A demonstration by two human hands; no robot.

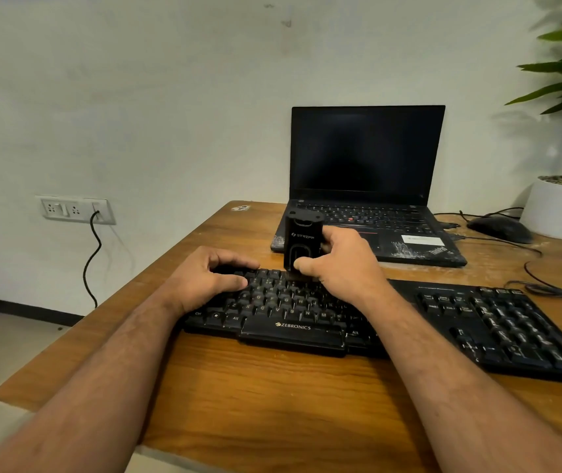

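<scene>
A black keyboard (460, 322) lies across the wooden table (272, 397). My right hand (344, 264) grips a small black upright device (302, 240) with white lettering, its lower end down on the upper key rows. The thumb lies across the device's front. My left hand (209, 278) rests on the keyboard's left end, fingers curled over its upper left corner and thumb along the keys.
An open black laptop (368, 186) with a dark screen stands behind the keyboard. A black mouse (498, 228), cables and a white plant pot (559, 208) sit at the right. A wall socket (74, 209) with a plugged cable is at the left.
</scene>
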